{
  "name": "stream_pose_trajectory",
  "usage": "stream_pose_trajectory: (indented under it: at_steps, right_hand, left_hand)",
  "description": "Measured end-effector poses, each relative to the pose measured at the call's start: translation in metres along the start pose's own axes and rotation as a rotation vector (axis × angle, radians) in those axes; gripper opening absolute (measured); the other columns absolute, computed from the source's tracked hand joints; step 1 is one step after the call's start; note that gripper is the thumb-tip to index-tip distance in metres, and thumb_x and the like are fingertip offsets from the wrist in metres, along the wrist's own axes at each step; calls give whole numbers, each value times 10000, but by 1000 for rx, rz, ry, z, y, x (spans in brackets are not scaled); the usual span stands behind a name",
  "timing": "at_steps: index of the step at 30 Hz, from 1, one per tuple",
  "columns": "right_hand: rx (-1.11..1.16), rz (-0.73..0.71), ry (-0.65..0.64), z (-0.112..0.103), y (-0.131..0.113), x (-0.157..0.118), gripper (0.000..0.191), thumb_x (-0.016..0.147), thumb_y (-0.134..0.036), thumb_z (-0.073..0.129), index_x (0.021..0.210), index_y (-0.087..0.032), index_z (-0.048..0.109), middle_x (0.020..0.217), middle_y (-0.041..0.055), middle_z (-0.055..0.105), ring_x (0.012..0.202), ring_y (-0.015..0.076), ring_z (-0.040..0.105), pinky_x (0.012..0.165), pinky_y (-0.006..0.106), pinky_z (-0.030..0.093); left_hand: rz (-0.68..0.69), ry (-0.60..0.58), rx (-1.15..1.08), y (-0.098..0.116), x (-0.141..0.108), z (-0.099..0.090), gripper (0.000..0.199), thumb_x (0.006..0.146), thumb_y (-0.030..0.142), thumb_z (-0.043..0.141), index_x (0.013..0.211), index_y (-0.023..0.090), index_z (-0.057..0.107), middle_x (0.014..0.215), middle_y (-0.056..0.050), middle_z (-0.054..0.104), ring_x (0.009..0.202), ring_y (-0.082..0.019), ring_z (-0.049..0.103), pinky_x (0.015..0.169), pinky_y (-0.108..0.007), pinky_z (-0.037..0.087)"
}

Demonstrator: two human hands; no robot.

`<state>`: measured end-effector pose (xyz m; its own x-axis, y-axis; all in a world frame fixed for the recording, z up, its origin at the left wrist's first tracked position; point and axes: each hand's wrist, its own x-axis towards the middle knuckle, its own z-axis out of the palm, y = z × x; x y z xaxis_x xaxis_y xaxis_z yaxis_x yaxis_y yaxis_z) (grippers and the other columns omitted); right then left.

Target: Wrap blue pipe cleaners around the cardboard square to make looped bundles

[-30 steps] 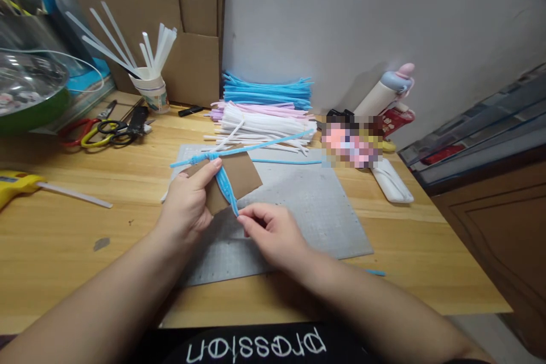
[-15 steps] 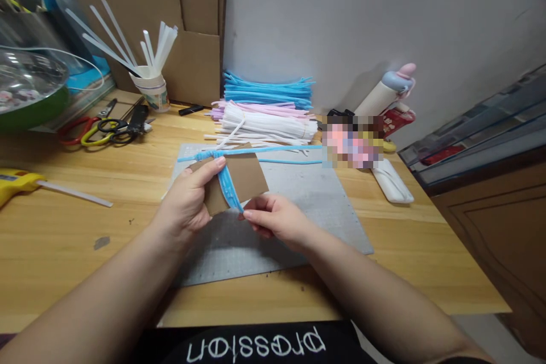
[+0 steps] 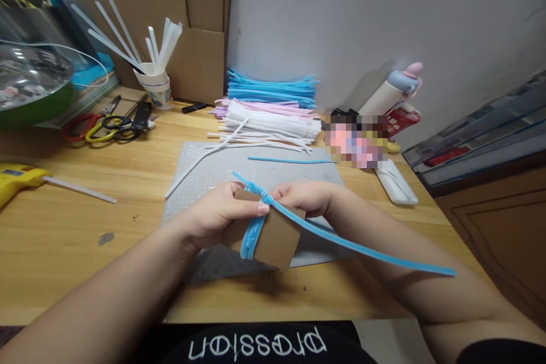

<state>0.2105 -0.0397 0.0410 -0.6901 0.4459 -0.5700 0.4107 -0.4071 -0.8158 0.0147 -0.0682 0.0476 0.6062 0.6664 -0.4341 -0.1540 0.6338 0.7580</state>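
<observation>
My left hand (image 3: 213, 213) is closed on a piece of brown cardboard (image 3: 279, 239), its thumb pressing near the twisted part of a blue pipe cleaner (image 3: 362, 247). Blue strands are wound around the cardboard in a band (image 3: 253, 236). From the twist at the top edge, a short end points up and left, while a long free end stretches right, over my right forearm. My right hand (image 3: 305, 196) is curled behind the cardboard's far edge. Its fingertips are hidden, so what it pinches cannot be made out.
Beneath my hands lies a grey cutting mat (image 3: 191, 168) with a loose blue strip (image 3: 290, 160). Behind it are bundles of white (image 3: 273, 122) and blue pipe cleaners (image 3: 273, 91). Scissors (image 3: 102, 125) and a yellow glue gun (image 3: 21, 179) lie left; a bottle (image 3: 384, 94) stands right.
The cardboard has turned and come nearer, swinging the long pipe cleaner end toward me on the right. My right hand has gone from the lower edge to behind the far edge.
</observation>
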Motion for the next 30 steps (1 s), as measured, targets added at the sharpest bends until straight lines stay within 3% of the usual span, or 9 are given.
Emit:
stream_pose_trajectory:
  at_steps: [2,5,12,18,22,26,30]
  right_hand:
    - [112,91,-122,-5,-6,-1,204,716,-319,641,728,-123,589,532,-50,508,390,36,392,361,140,250]
    - [133,121,-157,-12,-18,-7,203,725,-306,663,763,-127,577,531,-72,464,372,17,338,346,126,183]
    - [141,98,-3,-15,-37,-21,140,770,-231,596,698,-123,544,533,-60,439,356,8,286,354,142,120]
    - [70,47,79,-12,-42,-24,152,784,-246,562,688,-129,545,540,-50,436,385,29,302,367,170,136]
    - [-253,2,371,6,-47,-28,117,796,-218,540,698,-154,545,568,-40,477,445,57,362,411,190,239]
    - [-827,-197,757,35,-40,-27,112,826,-176,524,736,-165,591,681,0,577,610,113,484,533,227,328]
    - [-1346,-362,943,58,-18,-17,183,891,-124,431,885,-140,613,851,69,622,675,143,521,547,265,312]
  left_hand:
    - [2,39,49,-1,0,-1,188,573,256,818,638,124,702,620,-58,682,503,-121,591,487,-200,433]
    - [29,105,132,-2,1,-3,252,547,264,835,726,136,711,690,-64,705,563,-153,624,522,-228,455]
    - [75,176,150,-5,7,-8,316,559,281,842,808,153,695,764,-65,722,630,-178,657,582,-260,488]
    - [95,275,226,-2,8,-5,327,548,297,843,774,141,667,688,-53,705,570,-173,637,520,-250,458]
    - [151,374,221,-4,10,-3,344,525,267,844,784,147,652,667,-42,701,559,-175,630,503,-250,456]
    - [237,452,98,-6,12,0,342,509,239,840,779,147,652,632,-20,688,534,-163,618,513,-252,468]
    - [270,485,-44,-5,14,2,317,491,236,841,721,140,646,608,-9,681,517,-149,610,528,-251,476]
